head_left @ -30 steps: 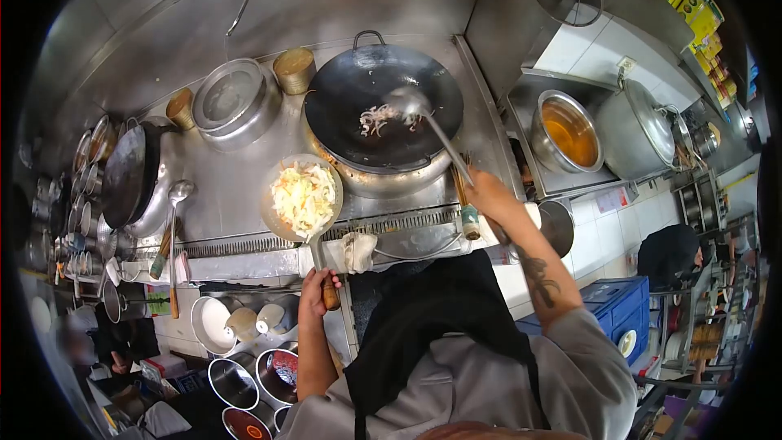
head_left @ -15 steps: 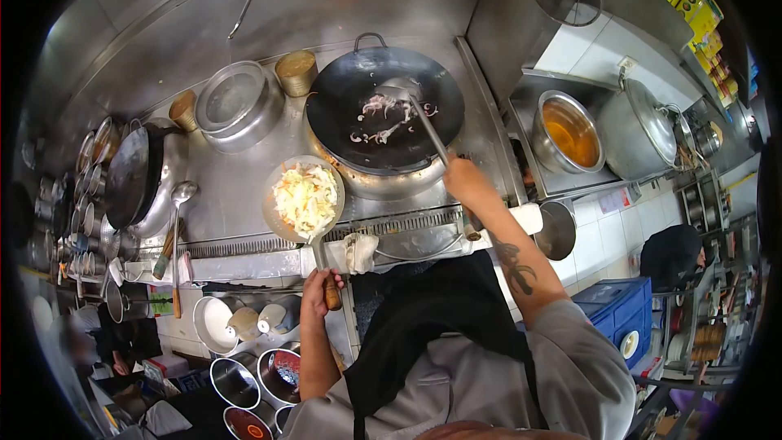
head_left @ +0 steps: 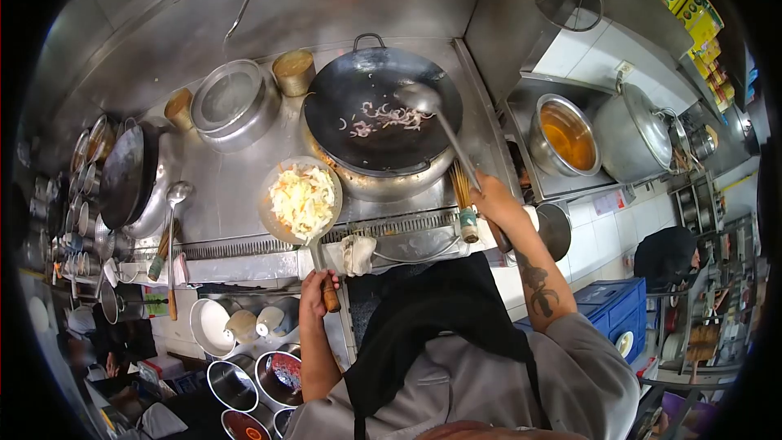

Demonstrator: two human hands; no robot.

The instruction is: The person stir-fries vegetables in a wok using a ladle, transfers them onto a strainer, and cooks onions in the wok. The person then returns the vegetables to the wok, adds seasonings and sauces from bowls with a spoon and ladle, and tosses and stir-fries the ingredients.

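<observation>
A person's left hand (head_left: 314,295) curls around the wooden handle of a round scoop (head_left: 266,217) heaped with chopped cabbage (head_left: 303,200), over the stove (head_left: 220,187) left of a black wok (head_left: 338,143). The right hand (head_left: 495,197) grips a metal ladle (head_left: 418,98), its bowl inside the wok beside pinkish food strips (head_left: 397,116).

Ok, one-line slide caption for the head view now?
Right grip holds a ladle at a wok of food strips; left grip holds a scoop of chopped vegetables.
</observation>
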